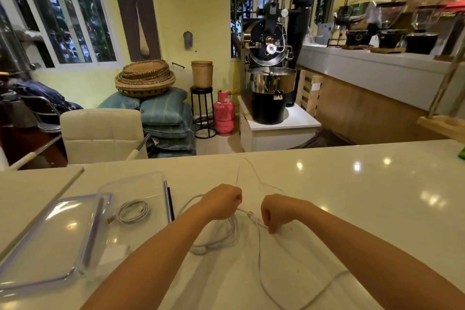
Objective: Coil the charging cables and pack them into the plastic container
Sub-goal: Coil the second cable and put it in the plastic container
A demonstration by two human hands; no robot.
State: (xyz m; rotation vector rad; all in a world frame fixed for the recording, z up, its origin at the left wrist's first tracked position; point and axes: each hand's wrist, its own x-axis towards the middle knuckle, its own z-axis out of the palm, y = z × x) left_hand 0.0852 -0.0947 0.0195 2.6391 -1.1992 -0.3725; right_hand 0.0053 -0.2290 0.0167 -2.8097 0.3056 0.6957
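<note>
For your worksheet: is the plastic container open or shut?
Open: the container has its lid off beside it, a coiled cable showing inside.

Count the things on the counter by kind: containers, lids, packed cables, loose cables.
Container: 1
Lid: 1
Packed cable: 1
Loose cables: tangled, cannot count
Total: 3, plus the loose cables

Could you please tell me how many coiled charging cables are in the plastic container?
1: a coiled white charging cable lies in the plastic container, toward its far end. Glare on its near part might hide another.
</note>
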